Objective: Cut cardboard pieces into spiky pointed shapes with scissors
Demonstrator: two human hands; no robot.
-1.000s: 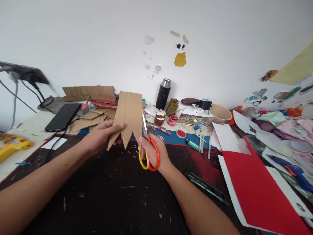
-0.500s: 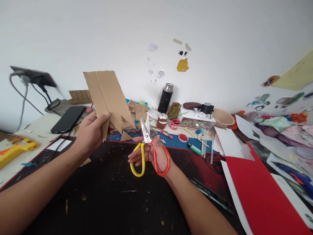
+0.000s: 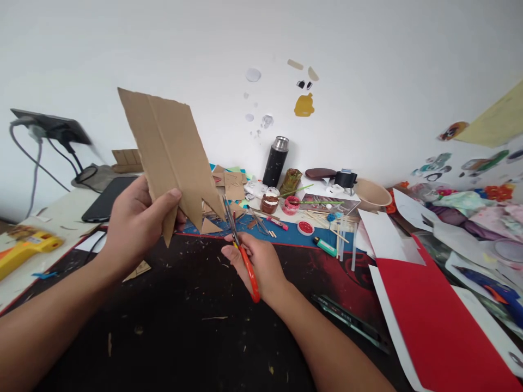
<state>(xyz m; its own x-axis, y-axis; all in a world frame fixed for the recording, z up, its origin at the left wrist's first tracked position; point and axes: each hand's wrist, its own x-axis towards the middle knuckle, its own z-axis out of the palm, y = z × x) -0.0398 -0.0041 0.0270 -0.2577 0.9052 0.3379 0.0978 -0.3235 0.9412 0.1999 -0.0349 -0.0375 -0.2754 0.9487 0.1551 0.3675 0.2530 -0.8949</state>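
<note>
My left grip point(image 3: 137, 220) clasps the notched brown cardboard point(image 3: 174, 144) above the black mat point(image 3: 180, 326), my right grip point(image 3: 265, 267) holding red-and-yellow-handled metal scissors point(image 3: 244, 258) beside its right-hand point; bracing near the cut should limit bending

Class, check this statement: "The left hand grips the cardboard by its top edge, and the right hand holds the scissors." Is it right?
Not quite: the head view shows the left hand gripping the cardboard near its pointed lower end, not by its top edge. The right hand does hold the scissors.
</note>
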